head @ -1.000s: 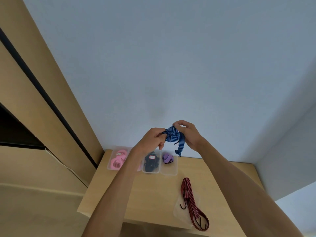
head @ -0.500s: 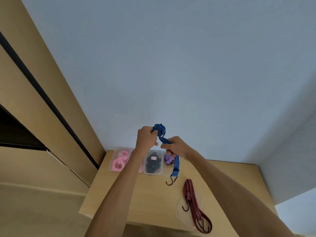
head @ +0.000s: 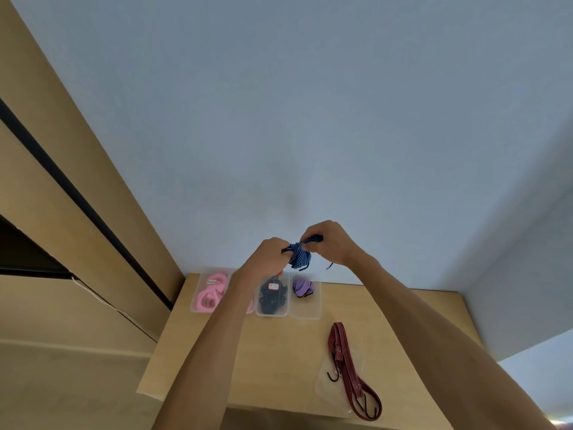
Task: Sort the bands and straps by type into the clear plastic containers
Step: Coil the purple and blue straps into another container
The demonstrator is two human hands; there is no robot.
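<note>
Overhead, I look down along two bare forearms reaching out over a wooden bench (head: 217, 352) set against a pale wall.
Left hand (head: 268, 259): I see its fingers curled round one side of a bunched blue striped bungee cord (head: 299, 256), gripping it.
Right hand (head: 330, 242): fingers curled, pinching the other end of the same cord just beside the left hand.
Blue cord: held in the air between both hands, above the far end of the bench; a dark hook end hangs below the bundle.
Containers: three clear plastic tubs sit side by side at the bench's far edge, against the wall.
Left container (head: 196, 302): holds pink bands (head: 209, 296); the left forearm partly covers it.
Middle container (head: 273, 313): holds black straps (head: 271, 297) with a small red and white tag.
Right container (head: 307, 310): holds a purple bundle (head: 302, 287) at its far end.
Red cord: a red striped bungee cord (head: 348, 367) with dark hooks lies lengthwise on the near right part of the bench, well apart from the tubs.
Plastic bag (head: 322, 386): clear, lying flat under the red cord.
Left of the bench: tan wooden cabinet panels (head: 62, 150) with a dark gap between them.
</note>
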